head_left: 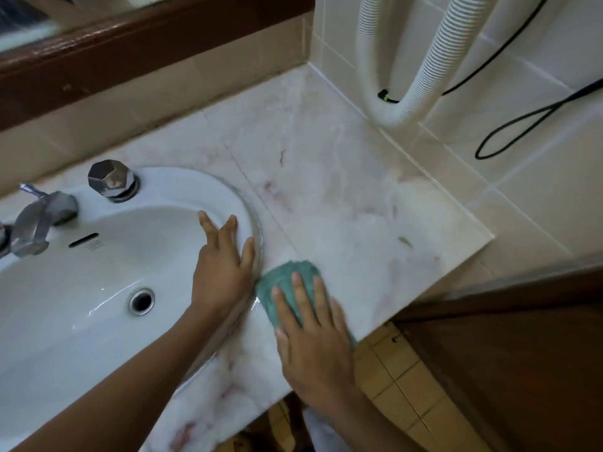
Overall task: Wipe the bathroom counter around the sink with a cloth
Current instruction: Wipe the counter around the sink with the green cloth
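- We see R hand (313, 340) flat, fingers spread, pressing green cloth (287, 285) onto marble counter (342, 197); palm down, not clenched around it.
- Cloth sits just beside sink (81, 288) rim, at sink's 3 o'clock, near counter's front edge.
- L hand (222, 269) open, fingers splayed, resting on sink rim at 2–3 o'clock, holding nothing.
- Tap (36, 223) and faceted knob (111, 179) at sink's 11–12 o'clock.
- White ribbed hose (434, 57) w/ black cable (522, 122) on tiled wall, 1 o'clock of cloth.

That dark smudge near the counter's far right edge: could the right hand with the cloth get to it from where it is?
Probably yes. The right hand presses the green cloth flat on the counter, and only bare marble lies between it and the smudge.
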`<state>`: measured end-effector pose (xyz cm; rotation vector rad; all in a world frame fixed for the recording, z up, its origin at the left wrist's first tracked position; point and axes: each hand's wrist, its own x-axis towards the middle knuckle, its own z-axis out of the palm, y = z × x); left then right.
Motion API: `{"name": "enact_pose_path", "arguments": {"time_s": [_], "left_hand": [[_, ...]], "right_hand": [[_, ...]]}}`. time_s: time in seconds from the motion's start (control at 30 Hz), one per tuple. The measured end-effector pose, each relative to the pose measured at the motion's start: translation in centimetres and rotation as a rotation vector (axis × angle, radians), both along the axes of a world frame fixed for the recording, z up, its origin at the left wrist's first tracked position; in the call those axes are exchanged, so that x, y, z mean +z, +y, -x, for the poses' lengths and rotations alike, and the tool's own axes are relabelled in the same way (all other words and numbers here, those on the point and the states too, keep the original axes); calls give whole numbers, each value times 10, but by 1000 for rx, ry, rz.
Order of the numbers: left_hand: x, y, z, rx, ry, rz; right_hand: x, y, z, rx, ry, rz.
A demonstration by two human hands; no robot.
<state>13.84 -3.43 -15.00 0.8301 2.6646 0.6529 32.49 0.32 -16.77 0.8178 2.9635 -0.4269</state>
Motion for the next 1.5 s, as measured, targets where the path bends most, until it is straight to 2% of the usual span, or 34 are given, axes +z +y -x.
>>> {"name": "enact_pose_path", "arguments": {"time_s": [0.07, 0.13, 0.3, 0.4, 0.47, 0.53, 0.67, 0.8, 0.93, 1.07, 1.17, 1.3, 1.5], "left_hand": [[1, -1, 0, 1, -4, -13], [0, -2, 1, 12, -10, -23], [0, -12, -18, 105, -43, -16], [4, -41, -49, 84, -1, 107], [3, -72, -71, 16, 113, 144], [-1, -110, -88, -4, 169, 141], [-9, -188, -112, -68, 172, 114], [-15, -276, -127, -66, 154, -22], [-12, -392, -128, 196, 180, -139], [-14, -524, -109, 599, 238, -99], [-20, -611, -90, 861, 203, -53], [-28, -691, -71, 984, 173, 10], [-37, -757, -42, 978, 123, 94]], "right_hand": [[-2, 22, -37, 123, -25, -18], [-8, 70, -61, 123, -50, -70], [-10, 187, -48, -225, -102, -57], [-8, 188, -21, -414, -108, -27], [-7, 155, -7, -500, -104, -28], [-6, 103, 0, -471, -78, -28], [-5, -20, -3, -348, -7, 3], [-8, -132, -3, -245, -39, 32], [-6, -219, 7, -164, -53, 41], [1, -309, 24, -70, -94, 103], [7, -393, 46, 138, -85, 67], [-1, -449, 100, 454, -53, -10], [-4, -444, 186, 521, -43, -94]]}}
